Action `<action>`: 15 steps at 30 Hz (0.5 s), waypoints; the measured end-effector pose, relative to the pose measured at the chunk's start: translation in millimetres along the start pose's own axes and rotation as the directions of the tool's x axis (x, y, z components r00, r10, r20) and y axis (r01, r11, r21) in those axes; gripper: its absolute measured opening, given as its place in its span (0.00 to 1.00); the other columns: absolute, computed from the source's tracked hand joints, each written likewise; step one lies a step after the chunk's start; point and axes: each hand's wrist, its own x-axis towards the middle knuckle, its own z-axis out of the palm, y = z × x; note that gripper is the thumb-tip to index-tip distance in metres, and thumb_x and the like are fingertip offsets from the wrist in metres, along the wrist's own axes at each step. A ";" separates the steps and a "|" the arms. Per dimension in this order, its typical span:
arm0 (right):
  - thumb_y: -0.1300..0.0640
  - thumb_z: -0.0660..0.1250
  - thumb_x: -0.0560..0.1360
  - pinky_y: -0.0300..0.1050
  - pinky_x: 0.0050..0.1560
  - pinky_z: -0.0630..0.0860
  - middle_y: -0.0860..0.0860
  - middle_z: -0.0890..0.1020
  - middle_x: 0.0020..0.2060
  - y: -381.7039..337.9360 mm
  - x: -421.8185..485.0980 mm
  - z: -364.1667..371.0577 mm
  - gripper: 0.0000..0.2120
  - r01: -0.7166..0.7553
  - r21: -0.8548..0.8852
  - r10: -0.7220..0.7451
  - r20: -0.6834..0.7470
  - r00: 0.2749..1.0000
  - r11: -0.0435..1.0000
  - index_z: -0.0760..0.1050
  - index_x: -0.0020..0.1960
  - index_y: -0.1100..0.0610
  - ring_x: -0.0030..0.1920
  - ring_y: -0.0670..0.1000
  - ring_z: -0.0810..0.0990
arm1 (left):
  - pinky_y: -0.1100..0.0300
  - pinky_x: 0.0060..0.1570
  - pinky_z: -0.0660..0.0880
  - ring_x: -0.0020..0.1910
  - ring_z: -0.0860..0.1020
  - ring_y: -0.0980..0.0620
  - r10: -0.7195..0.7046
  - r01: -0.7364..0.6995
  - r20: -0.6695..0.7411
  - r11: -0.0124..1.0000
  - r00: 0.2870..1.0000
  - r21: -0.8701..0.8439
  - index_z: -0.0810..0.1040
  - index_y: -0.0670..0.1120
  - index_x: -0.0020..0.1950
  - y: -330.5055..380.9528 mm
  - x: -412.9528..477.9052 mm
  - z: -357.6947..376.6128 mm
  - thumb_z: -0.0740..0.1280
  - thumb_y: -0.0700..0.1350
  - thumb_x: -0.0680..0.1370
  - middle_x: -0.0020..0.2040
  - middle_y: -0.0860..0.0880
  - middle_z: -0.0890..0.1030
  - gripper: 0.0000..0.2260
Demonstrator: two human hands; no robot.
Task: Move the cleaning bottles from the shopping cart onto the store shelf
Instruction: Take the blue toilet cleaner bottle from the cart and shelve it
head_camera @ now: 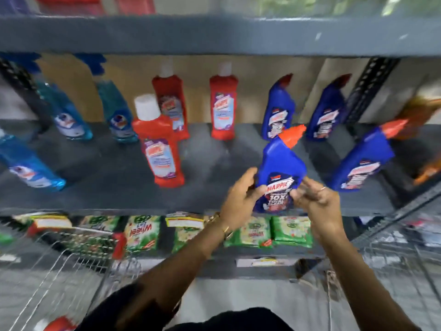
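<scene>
A blue Harpic bottle (281, 163) with an orange-red cap stands at the front of the grey shelf (114, 185). My left hand (241, 199) grips its lower left side and my right hand (317, 199) grips its lower right side. Other blue Harpic bottles (278, 108) (328, 111) (362, 161) stand behind and to the right. Red bottles (162, 151) (171, 103) (223, 106) with white caps stand mid-shelf. The wire shopping cart (59, 266) is at lower left, with a red bottle (57, 324) at its bottom edge.
Light-blue bottles (69, 118) (118, 113) (31, 168) lean at the shelf's left. Green detergent packs (274, 231) fill the shelf below. A second wire cart (405, 259) is at the right. An upper shelf board (214, 34) overhangs. An orange item (422, 111) sits far right.
</scene>
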 end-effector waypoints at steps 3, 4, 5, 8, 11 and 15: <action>0.77 0.65 0.70 0.32 0.45 0.79 0.38 0.86 0.41 3.7 26.2 -21.5 0.22 0.010 -0.028 -0.012 -0.069 0.998 1.000 0.71 0.64 0.70 0.43 0.38 0.82 | 0.37 0.63 0.71 0.61 0.77 0.43 -0.002 0.002 -0.011 0.998 1.000 0.057 0.67 0.31 0.66 -11.9 36.4 27.1 0.63 0.35 0.78 0.61 0.32 0.77 0.17; 0.77 0.65 0.70 0.33 0.46 0.79 0.41 0.86 0.43 5.6 33.5 -26.9 0.22 0.007 -0.026 -0.009 -0.079 0.997 1.000 0.71 0.64 0.71 0.44 0.38 0.82 | 0.37 0.63 0.71 0.61 0.76 0.43 -0.002 0.003 -0.023 0.998 1.000 0.068 0.66 0.30 0.66 -14.6 45.4 34.0 0.63 0.34 0.78 0.62 0.32 0.77 0.17; 0.77 0.65 0.70 0.34 0.48 0.80 0.48 0.86 0.48 7.2 39.2 -30.9 0.23 0.006 -0.019 -0.008 -0.084 0.996 1.000 0.70 0.64 0.70 0.45 0.39 0.82 | 0.37 0.63 0.71 0.62 0.76 0.40 -0.002 0.005 -0.037 0.998 0.999 0.069 0.67 0.30 0.66 -17.0 52.3 39.8 0.62 0.34 0.78 0.62 0.32 0.77 0.17; 0.77 0.64 0.70 0.34 0.48 0.80 0.60 0.76 0.60 10.9 50.4 -37.3 0.24 0.038 -0.023 -0.040 -0.104 0.994 0.999 0.69 0.65 0.69 0.45 0.37 0.82 | 0.39 0.63 0.73 0.62 0.76 0.37 0.015 -0.009 -0.088 0.998 0.996 0.063 0.68 0.32 0.66 -25.0 63.7 52.1 0.62 0.33 0.79 0.62 0.34 0.77 0.16; 0.77 0.65 0.70 0.30 0.46 0.79 0.58 0.74 0.60 14.8 59.5 -40.4 0.24 0.035 -0.032 -0.039 -0.131 0.991 0.999 0.69 0.65 0.69 0.43 0.34 0.82 | 0.42 0.61 0.75 0.61 0.78 0.41 0.031 -0.023 -0.108 0.997 0.994 0.078 0.69 0.35 0.67 -26.0 69.9 59.0 0.62 0.37 0.79 0.62 0.37 0.78 0.16; 0.76 0.64 0.71 0.29 0.48 0.77 0.57 0.73 0.62 17.8 64.0 -41.8 0.24 0.051 -0.083 -0.061 -0.130 0.990 0.995 0.68 0.66 0.70 0.46 0.32 0.81 | 0.47 0.58 0.78 0.58 0.79 0.44 0.065 -0.056 -0.113 0.995 0.992 0.076 0.71 0.37 0.65 -25.7 75.1 64.7 0.62 0.38 0.80 0.60 0.40 0.80 0.14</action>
